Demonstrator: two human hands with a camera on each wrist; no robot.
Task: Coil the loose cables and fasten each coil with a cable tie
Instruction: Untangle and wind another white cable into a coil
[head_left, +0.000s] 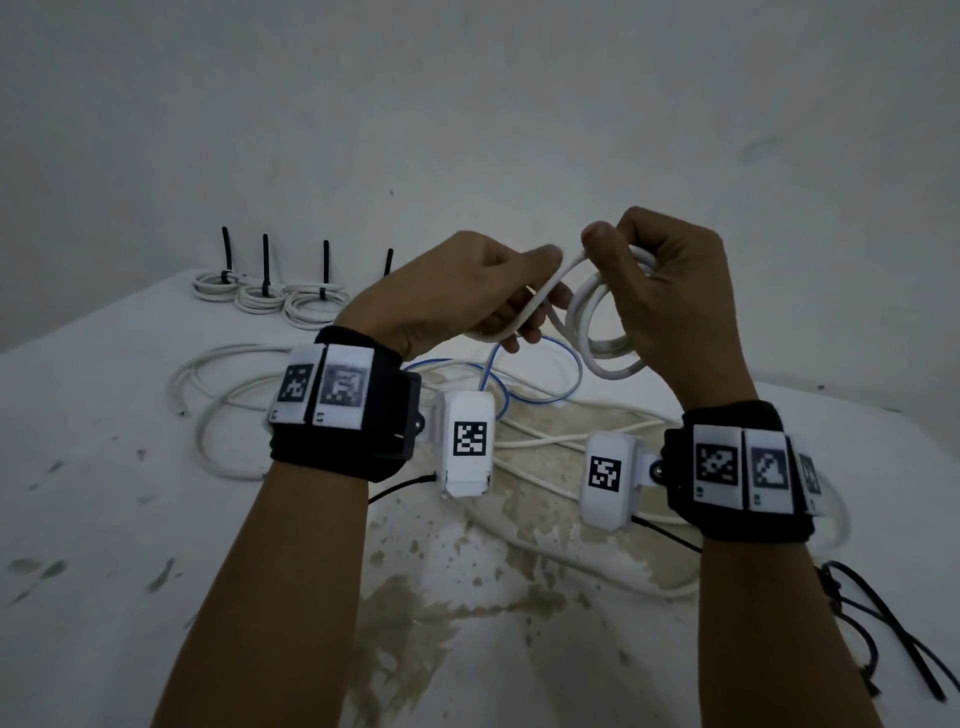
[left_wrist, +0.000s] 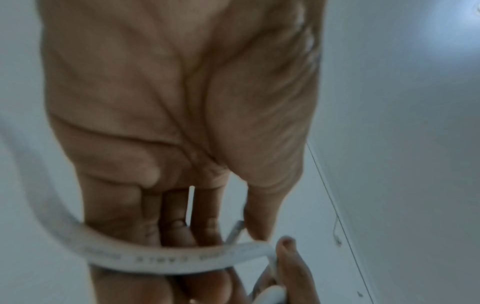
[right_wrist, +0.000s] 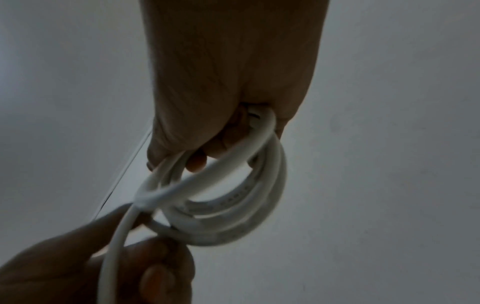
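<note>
Above the table my right hand (head_left: 660, 280) grips a small coil of white cable (head_left: 605, 332), with several loops hanging below its fingers. In the right wrist view the coil (right_wrist: 233, 201) runs through the curled fingers. My left hand (head_left: 467, 296) holds the loose run of the same white cable (head_left: 540, 296) between thumb and fingers, just left of the coil. The left wrist view shows that strand (left_wrist: 166, 261) crossing the fingers. Three tied white coils (head_left: 265, 296) with upright black cable ties (head_left: 266, 260) sit at the table's far left.
Loose white cables (head_left: 223, 395) sprawl over the white table (head_left: 104, 519) under my wrists, with a thin blue cable (head_left: 524, 395) among them. A brown stain (head_left: 519, 545) marks the table's middle. Black cords (head_left: 883, 623) lie at the right edge. A wall stands behind.
</note>
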